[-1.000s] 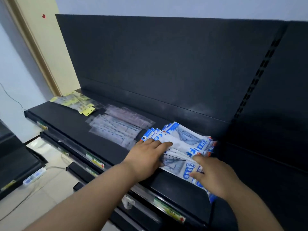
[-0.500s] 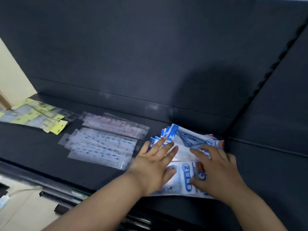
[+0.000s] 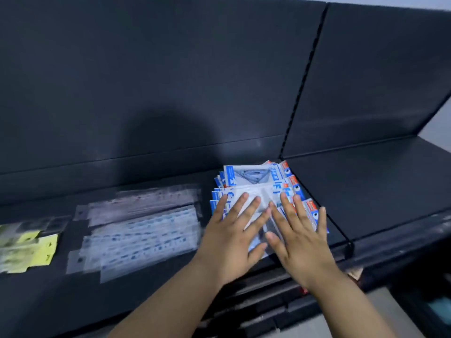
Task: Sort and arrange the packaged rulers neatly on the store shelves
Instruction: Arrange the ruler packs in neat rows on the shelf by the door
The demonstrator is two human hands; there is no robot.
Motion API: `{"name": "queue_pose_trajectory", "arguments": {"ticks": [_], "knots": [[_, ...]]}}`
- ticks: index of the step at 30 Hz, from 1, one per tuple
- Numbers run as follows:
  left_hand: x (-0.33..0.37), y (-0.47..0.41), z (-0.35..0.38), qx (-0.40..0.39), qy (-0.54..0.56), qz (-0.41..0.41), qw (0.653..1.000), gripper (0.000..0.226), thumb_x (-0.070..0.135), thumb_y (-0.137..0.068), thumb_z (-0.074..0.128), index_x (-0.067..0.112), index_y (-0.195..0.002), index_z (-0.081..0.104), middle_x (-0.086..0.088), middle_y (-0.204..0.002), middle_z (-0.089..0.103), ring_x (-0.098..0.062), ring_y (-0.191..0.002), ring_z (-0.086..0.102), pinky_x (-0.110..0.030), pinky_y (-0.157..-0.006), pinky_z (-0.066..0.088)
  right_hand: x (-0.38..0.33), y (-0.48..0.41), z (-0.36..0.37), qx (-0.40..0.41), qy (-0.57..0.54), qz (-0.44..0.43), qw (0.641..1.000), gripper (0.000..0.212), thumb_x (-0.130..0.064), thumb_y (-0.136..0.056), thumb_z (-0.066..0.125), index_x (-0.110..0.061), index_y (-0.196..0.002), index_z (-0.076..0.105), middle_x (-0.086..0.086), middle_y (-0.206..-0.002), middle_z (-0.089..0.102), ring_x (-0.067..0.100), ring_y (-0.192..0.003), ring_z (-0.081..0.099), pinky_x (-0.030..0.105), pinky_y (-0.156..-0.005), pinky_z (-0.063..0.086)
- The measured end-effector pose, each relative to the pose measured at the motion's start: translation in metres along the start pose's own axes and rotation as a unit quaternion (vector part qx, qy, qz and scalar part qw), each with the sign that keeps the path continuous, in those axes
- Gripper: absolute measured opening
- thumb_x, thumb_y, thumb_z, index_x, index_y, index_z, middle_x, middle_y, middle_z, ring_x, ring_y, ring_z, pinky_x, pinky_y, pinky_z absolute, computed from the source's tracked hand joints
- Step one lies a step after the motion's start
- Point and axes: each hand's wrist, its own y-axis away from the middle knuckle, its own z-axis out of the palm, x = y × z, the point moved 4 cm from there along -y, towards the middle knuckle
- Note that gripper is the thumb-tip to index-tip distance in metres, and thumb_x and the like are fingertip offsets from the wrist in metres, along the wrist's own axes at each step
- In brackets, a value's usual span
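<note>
A fanned pile of blue-and-white ruler set packs (image 3: 253, 178) lies on the black shelf (image 3: 158, 284), close to its right end. My left hand (image 3: 234, 237) lies flat on the pile's left part with straight, spread fingers. Beside it, my right hand (image 3: 297, 237) presses flat on the right part, fingers spread too. The near packs are hidden under both hands. To the left lie clear packs of rulers (image 3: 139, 230) in two rows, blurred. Yellow-tagged packs (image 3: 31, 250) lie at the far left.
A black back panel (image 3: 146, 81) rises behind the shelf. A slotted upright (image 3: 302, 81) divides it from a second black shelf (image 3: 366, 181) on the right. Lower shelf edges with price rails (image 3: 268, 311) show below my arms.
The view swung right and closer. Both hands went from curled at the pile's near edge to lying flat and spread on top of it, side by side.
</note>
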Motion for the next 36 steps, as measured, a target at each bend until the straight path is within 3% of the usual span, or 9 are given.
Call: {"name": "queue_pose_trajectory", "arguments": {"ticks": [5,11,18,22,25,28,33,36], "knots": [[-0.004,0.036,-0.014,-0.024,-0.018,0.0,1.0,0.057,0.051,-0.088,0.042,0.026,-0.139,0.047,-0.003,-0.143,0.049,-0.025,-0.136,0.04,-0.055,-0.11,0.022,-0.037,0.032,-0.005,-0.016,0.016,0.004,1.0,0.065,-0.057,-0.097,0.008,-0.02,-0.142,0.038,-0.001,-0.152,0.032,0.022,-0.141,0.018,0.05,-0.11,0.002],[-0.004,0.085,-0.039,-0.044,-0.045,-0.05,0.997,0.06,0.053,-0.088,0.037,0.025,-0.141,0.043,-0.003,-0.145,0.045,-0.024,-0.137,0.039,-0.055,-0.109,0.021,-0.072,0.053,-0.019,-0.005,0.001,-0.047,0.999,0.063,-0.058,-0.098,0.009,-0.021,-0.143,0.033,-0.001,-0.153,0.029,0.012,-0.146,-0.009,0.051,-0.11,0.003],[-0.006,0.169,-0.083,-0.049,-0.073,-0.18,0.98,0.063,0.053,-0.09,0.033,0.022,-0.144,0.037,-0.001,-0.149,0.039,-0.021,-0.14,0.032,-0.054,-0.109,0.018,-0.143,0.075,-0.037,-0.032,-0.042,-0.152,0.987,0.067,-0.062,-0.094,0.006,-0.025,-0.142,0.036,0.001,-0.156,0.025,0.016,-0.147,-0.001,0.05,-0.111,-0.002],[-0.025,0.224,-0.108,-0.076,-0.091,-0.242,0.963,0.059,0.052,-0.097,0.017,0.022,-0.146,0.03,-0.001,-0.151,0.036,-0.021,-0.141,0.029,-0.053,-0.109,0.017,-0.204,0.085,-0.046,-0.053,-0.044,-0.195,0.978,0.07,-0.062,-0.095,0.005,-0.021,-0.14,0.04,0.002,-0.154,0.029,0.016,-0.145,0.002,0.05,-0.11,0.002],[-0.051,0.262,-0.125,-0.084,-0.095,-0.285,0.95,0.062,0.052,-0.097,0.007,0.021,-0.146,0.029,-0.001,-0.151,0.035,-0.02,-0.141,0.028,-0.053,-0.109,0.017,-0.255,0.088,-0.052,-0.072,-0.073,-0.25,0.963,0.081,-0.071,-0.086,-0.009,-0.025,-0.15,0.01,-0.006,-0.158,-0.008,0.01,-0.142,-0.02,0.047,-0.109,-0.02],[-0.083,0.299,-0.137,-0.069,-0.103,-0.306,0.944,0.06,0.05,-0.096,0.019,0.02,-0.146,0.033,-0.001,-0.151,0.036,-0.021,-0.141,0.03,-0.053,-0.109,0.017,-0.307,0.085,-0.055,-0.113,-0.095,-0.269,0.952,0.082,-0.077,-0.07,-0.025,-0.037,-0.141,-0.021,-0.012,-0.147,-0.038,0.006,-0.132,-0.042,0.044,-0.104,-0.033],[-0.156,0.357,-0.151,-0.086,-0.094,-0.318,0.939,0.058,0.053,-0.095,0.023,0.024,-0.145,0.032,-0.001,-0.148,0.04,-0.021,-0.138,0.035,-0.052,-0.107,0.019,-0.4,0.075,-0.04,-0.171,-0.094,-0.249,0.949,0.09,-0.08,-0.049,-0.038,-0.043,-0.131,-0.034,-0.013,-0.138,-0.05,0.007,-0.125,-0.05,0.047,-0.104,-0.033],[-0.199,0.383,-0.159,-0.101,-0.088,-0.306,0.942,0.057,0.054,-0.096,0.021,0.026,-0.145,0.032,0.0,-0.149,0.039,-0.02,-0.139,0.033,-0.052,-0.107,0.019,-0.445,0.066,-0.033,-0.184,-0.104,-0.238,0.948,0.09,-0.081,-0.047,-0.038,-0.044,-0.13,-0.035,-0.014,-0.136,-0.053,0.007,-0.124,-0.052,0.048,-0.106,-0.031]]}}
